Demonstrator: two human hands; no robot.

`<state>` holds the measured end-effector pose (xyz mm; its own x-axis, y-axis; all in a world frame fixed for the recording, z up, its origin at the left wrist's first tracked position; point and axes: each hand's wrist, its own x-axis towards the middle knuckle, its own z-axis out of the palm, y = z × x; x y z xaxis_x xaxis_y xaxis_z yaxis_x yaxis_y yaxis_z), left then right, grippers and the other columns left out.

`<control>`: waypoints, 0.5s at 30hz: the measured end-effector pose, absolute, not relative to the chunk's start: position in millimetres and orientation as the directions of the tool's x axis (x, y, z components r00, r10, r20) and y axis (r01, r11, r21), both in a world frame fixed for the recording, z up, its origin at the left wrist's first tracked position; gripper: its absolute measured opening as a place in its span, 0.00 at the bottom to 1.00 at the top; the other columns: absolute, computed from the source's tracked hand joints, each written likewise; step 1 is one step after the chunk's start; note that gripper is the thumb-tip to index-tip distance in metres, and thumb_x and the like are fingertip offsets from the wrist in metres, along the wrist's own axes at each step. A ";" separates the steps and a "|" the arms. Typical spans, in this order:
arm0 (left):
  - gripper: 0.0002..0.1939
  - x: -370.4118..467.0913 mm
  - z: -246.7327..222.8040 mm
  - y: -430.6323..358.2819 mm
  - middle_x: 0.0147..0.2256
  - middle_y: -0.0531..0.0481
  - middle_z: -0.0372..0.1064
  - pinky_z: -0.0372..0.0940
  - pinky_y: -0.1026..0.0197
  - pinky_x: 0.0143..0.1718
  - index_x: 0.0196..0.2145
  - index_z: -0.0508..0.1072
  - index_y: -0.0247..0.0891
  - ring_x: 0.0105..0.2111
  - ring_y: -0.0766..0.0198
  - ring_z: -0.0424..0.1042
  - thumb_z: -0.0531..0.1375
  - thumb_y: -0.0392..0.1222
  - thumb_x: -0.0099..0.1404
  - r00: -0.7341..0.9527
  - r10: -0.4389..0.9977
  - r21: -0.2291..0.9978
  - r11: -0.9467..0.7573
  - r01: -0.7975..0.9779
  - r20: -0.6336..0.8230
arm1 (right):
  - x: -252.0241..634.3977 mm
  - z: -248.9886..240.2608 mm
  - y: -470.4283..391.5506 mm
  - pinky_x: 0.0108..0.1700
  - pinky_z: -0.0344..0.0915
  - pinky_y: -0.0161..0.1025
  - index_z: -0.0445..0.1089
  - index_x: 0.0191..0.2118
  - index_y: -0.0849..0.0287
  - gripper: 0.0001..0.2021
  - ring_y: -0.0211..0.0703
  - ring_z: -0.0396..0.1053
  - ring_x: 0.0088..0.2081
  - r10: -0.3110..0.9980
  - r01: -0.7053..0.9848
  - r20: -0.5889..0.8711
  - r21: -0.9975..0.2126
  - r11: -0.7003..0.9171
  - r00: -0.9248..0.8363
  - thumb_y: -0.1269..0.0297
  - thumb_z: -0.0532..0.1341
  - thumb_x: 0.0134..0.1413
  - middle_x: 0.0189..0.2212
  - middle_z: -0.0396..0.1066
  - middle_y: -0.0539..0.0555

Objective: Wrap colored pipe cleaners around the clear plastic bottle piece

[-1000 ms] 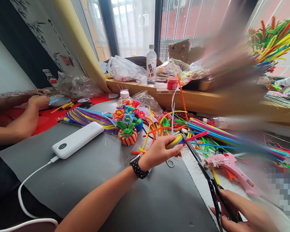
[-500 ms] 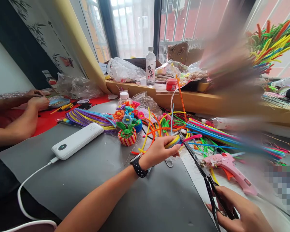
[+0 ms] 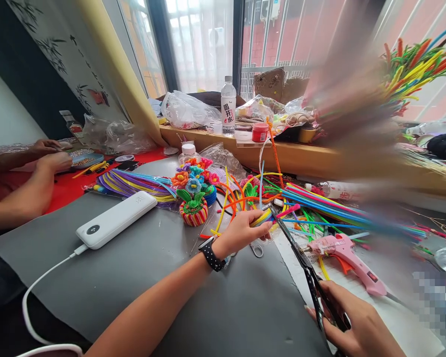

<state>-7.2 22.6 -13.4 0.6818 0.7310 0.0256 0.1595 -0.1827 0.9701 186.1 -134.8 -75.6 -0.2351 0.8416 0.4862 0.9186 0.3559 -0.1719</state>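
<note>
My left hand (image 3: 238, 231), with a dotted black watch on its wrist, pinches a small piece of yellow and blue pipe cleaners (image 3: 260, 219). My right hand (image 3: 357, 317) grips black scissors (image 3: 300, 255) by the handles. The scissor tips meet the yellow and blue piece; whether they cut into it I cannot tell. A pink pipe cleaner (image 3: 289, 210) lies just beyond the blades. To the left of my left hand stands a small striped pot (image 3: 194, 213) of fuzzy flowers. A metal ring handle (image 3: 258, 251) lies beneath my left hand.
A pink glue gun (image 3: 351, 258) lies right of the scissors. A white power bank (image 3: 117, 219) with a cable sits at left. Bundles of pipe cleaners (image 3: 319, 203) spread behind. Another person's hands (image 3: 55, 158) are at far left. A blurred shape (image 3: 360, 114) covers the upper right.
The scene has shifted slightly left in view. My right hand and the scissors have moved a little left and up; both hands keep their holds.
</note>
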 end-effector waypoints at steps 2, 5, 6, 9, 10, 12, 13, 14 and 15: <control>0.14 -7.2 -12.3 21.6 0.22 0.53 0.65 0.59 0.69 0.25 0.23 0.61 0.36 0.23 0.71 0.65 0.55 0.50 0.56 0.691 0.722 0.970 -0.181 0.163 0.019 | 185.7 -76.8 -135.5 0.21 0.59 0.20 0.60 0.29 0.61 0.11 0.25 0.59 0.18 0.852 0.918 0.474 -0.193 0.346 -0.222 0.57 0.58 0.47 0.18 0.61 0.45; 0.15 -7.2 -10.0 19.8 0.22 0.53 0.65 0.58 0.70 0.24 0.23 0.60 0.36 0.23 0.71 0.65 0.54 0.50 0.57 0.698 0.716 0.968 -0.190 0.164 0.022 | 186.4 -78.2 -135.8 0.20 0.57 0.20 0.59 0.28 0.61 0.10 0.25 0.57 0.17 0.852 0.914 0.468 -0.192 0.358 -0.235 0.59 0.57 0.48 0.17 0.58 0.44; 0.14 -7.3 -9.4 19.4 0.22 0.53 0.65 0.58 0.70 0.24 0.23 0.60 0.36 0.23 0.72 0.65 0.54 0.50 0.57 0.700 0.714 0.967 -0.194 0.165 0.024 | 186.7 -78.4 -135.6 0.19 0.57 0.20 0.59 0.28 0.61 0.09 0.25 0.56 0.17 0.850 0.912 0.467 -0.187 0.365 -0.245 0.60 0.57 0.48 0.16 0.58 0.44; 0.14 -7.1 -9.0 19.0 0.22 0.52 0.65 0.58 0.70 0.23 0.22 0.61 0.35 0.22 0.72 0.64 0.54 0.49 0.57 0.699 0.715 0.966 -0.198 0.168 0.025 | 187.1 -78.0 -134.7 0.20 0.57 0.20 0.60 0.29 0.61 0.07 0.25 0.56 0.17 0.846 0.909 0.468 -0.181 0.376 -0.257 0.62 0.56 0.48 0.16 0.58 0.44; 0.14 -6.9 -9.2 19.1 0.22 0.52 0.65 0.58 0.70 0.23 0.23 0.61 0.35 0.22 0.72 0.64 0.54 0.49 0.57 0.698 0.716 0.966 -0.196 0.168 0.024 | 186.9 -77.8 -134.4 0.20 0.57 0.20 0.61 0.29 0.61 0.07 0.25 0.57 0.17 0.846 0.907 0.467 -0.185 0.379 -0.259 0.62 0.56 0.48 0.16 0.58 0.44; 0.14 -6.4 -10.0 19.5 0.22 0.53 0.65 0.57 0.70 0.23 0.22 0.61 0.35 0.22 0.72 0.63 0.54 0.49 0.57 0.696 0.717 0.969 -0.189 0.162 0.024 | 186.2 -77.8 -134.2 0.20 0.57 0.20 0.61 0.27 0.61 0.07 0.25 0.57 0.17 0.848 0.902 0.463 -0.200 0.383 -0.257 0.62 0.56 0.48 0.16 0.59 0.45; 0.14 -6.2 -10.3 19.8 0.22 0.53 0.65 0.57 0.70 0.23 0.22 0.61 0.35 0.22 0.72 0.63 0.55 0.49 0.57 0.695 0.719 0.970 -0.184 0.159 0.023 | 186.0 -78.2 -134.3 0.20 0.57 0.20 0.61 0.27 0.61 0.07 0.25 0.57 0.17 0.850 0.900 0.461 -0.208 0.383 -0.256 0.62 0.56 0.48 0.16 0.59 0.45; 0.15 -6.0 -10.5 20.0 0.21 0.53 0.65 0.57 0.70 0.23 0.22 0.61 0.35 0.22 0.72 0.63 0.55 0.49 0.57 0.694 0.720 0.971 -0.179 0.156 0.021 | 186.0 -78.8 -134.4 0.20 0.57 0.20 0.62 0.27 0.61 0.08 0.25 0.57 0.17 0.852 0.899 0.458 -0.213 0.383 -0.255 0.62 0.56 0.48 0.16 0.59 0.45; 0.15 -5.9 -10.6 20.2 0.21 0.53 0.65 0.57 0.70 0.23 0.22 0.61 0.35 0.21 0.72 0.63 0.55 0.49 0.57 0.693 0.721 0.973 -0.173 0.155 0.018 | 186.1 -79.6 -134.4 0.20 0.58 0.21 0.62 0.27 0.62 0.08 0.25 0.58 0.17 0.852 0.899 0.458 -0.214 0.382 -0.252 0.62 0.56 0.48 0.17 0.60 0.45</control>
<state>-5.9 20.2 -10.6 0.6926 0.7211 0.0183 0.1545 -0.1732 0.9727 186.1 -134.4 -79.6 -0.2525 0.8521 0.4585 0.8991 0.3818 -0.2144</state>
